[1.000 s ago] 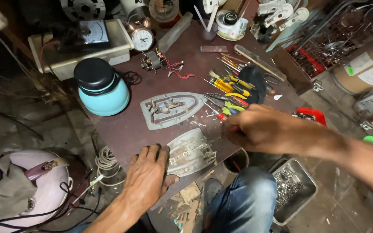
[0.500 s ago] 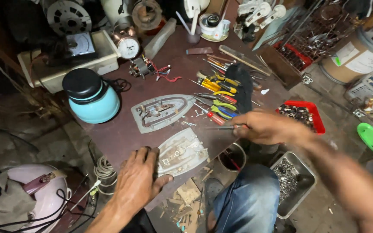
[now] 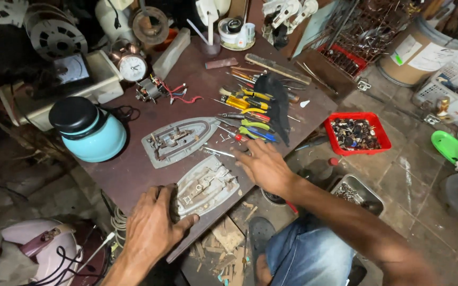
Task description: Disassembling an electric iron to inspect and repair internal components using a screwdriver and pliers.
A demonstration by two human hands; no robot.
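Repair bench seen from above, with a clothes iron taken apart into two plates. The left hand (image 3: 152, 225) lies flat with fingers spread over the rear end of the nearer iron plate (image 3: 205, 188), pressing it to the near edge of the brown table (image 3: 133, 172); it steadies the plate rather than closing round it. The right hand (image 3: 263, 167) rests palm down just right of that plate, fingers extended toward a thin metal tool (image 3: 219, 152) lying between the two plates; whether a fingertip touches the tool cannot be told, and the hand encloses nothing. The second iron plate (image 3: 178, 140), grey with its inner fittings exposed, lies just beyond, beside a teal kettle (image 3: 88, 132) with a black lid. A row of screwdrivers and pliers (image 3: 247, 114) is set out behind the right hand, and a red tray (image 3: 356, 132) of small parts stands on the floor to the right. Judged from this layout, disassembly is done: the plates are separated and bare. Inspection or fitting of the nearer plate appears in hand, and reassembly remains.
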